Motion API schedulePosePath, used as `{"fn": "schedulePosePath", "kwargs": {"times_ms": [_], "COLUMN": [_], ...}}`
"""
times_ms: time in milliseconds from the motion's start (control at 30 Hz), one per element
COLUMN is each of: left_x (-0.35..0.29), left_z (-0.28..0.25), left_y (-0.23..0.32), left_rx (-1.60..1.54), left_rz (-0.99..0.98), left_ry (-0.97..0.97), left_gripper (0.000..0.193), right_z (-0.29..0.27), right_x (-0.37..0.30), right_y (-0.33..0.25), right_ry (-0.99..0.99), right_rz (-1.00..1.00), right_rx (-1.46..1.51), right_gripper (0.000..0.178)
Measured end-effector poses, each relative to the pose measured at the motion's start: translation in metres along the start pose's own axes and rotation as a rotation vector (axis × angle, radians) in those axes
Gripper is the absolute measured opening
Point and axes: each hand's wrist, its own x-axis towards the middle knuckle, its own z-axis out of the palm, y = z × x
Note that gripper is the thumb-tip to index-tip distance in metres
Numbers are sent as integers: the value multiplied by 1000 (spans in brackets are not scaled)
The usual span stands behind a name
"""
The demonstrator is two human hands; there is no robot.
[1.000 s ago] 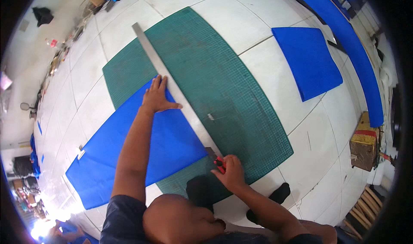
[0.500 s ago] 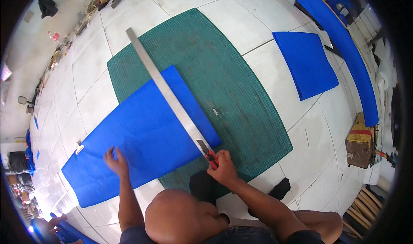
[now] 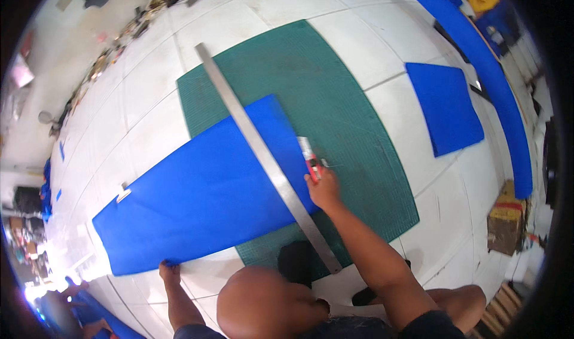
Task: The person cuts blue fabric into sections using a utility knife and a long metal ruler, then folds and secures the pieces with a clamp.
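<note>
A blue fabric sheet, with straight cut edges, lies partly on a green cutting mat and partly on the tiles. Across its right part runs a long metal ruler, slanting from far left to near right. My right hand is closed round a red utility knife, held over the mat beside the sheet's right edge, its tip pointing away from me. At the sheet's near edge, my left hand is closed on the fabric. A metal clip grips the sheet's far left edge.
A smaller blue piece lies on the floor to the right, beside a long blue strip. A worn box stands at the right. My foot rests by the mat's near edge, close to the ruler's end.
My right hand has moved away from the ruler with the knife, onto the mat right of the sheet. My left hand has come down from above the sheet to its near edge.
</note>
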Motion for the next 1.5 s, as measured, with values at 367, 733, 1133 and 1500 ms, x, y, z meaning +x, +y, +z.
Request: {"fn": "schedulePosePath", "kwargs": {"times_ms": [367,733,1133,1500], "left_x": [-26,-1,-173,-269], "left_z": [20,1,195,268], "left_y": [9,-14,-77,-118], "left_rx": [-267,-130,-107,153], "left_rz": [-266,-122,-154,-316], "left_ry": [201,52,-303,-286], "left_gripper": [36,25,24,31], "right_z": [-19,-20,-179,-252], "right_x": [7,6,131,191], "right_y": [8,9,152,207], "right_ry": [-330,-199,75,212], "right_rz": [222,209,164,52], "right_rx": [129,468,171,-270], "right_gripper": [42,44,42,49]}}
